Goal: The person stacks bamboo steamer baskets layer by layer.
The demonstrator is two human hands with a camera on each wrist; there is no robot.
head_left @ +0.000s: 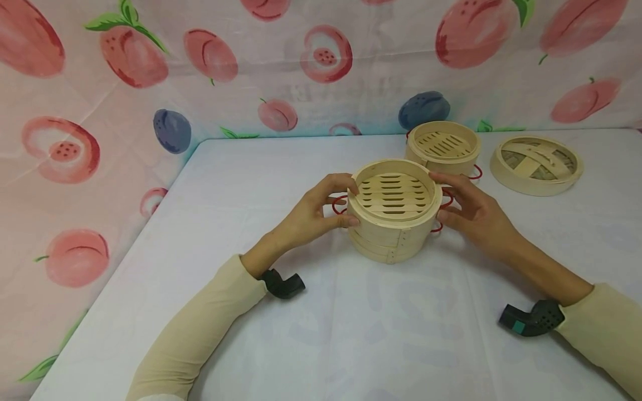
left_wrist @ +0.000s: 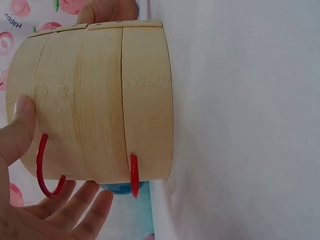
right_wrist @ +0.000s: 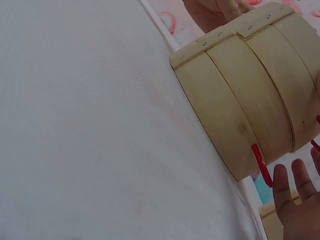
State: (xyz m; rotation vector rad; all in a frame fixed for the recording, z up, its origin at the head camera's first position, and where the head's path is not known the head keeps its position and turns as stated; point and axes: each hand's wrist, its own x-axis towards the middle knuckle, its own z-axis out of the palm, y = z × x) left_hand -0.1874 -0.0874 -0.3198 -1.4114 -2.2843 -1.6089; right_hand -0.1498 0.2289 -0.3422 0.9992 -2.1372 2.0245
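At the left wall of the bamboo steamer stack (head_left: 381, 240), the left hand (head_left: 312, 216) pinches the upper tier, thumb on the outside and index finger over the rim. Opposite, the right hand (head_left: 478, 217) holds the same tier, thumb on the wall and index fingertip at the rim. Both forearms (head_left: 215, 306) slant in from the near side. The 2 tiers stand upright on the counter (head_left: 321, 340) and probably handle as light and stiff, with dry walls unlikely to slip; the thin slats could crack under hard pressure. Rim and outer wall look the surest hold, the red loops (left_wrist: 39, 165) a looser choice. Beyond the right hand stands another steamer (head_left: 451, 166); farther right lies a woven lid (head_left: 531, 181).
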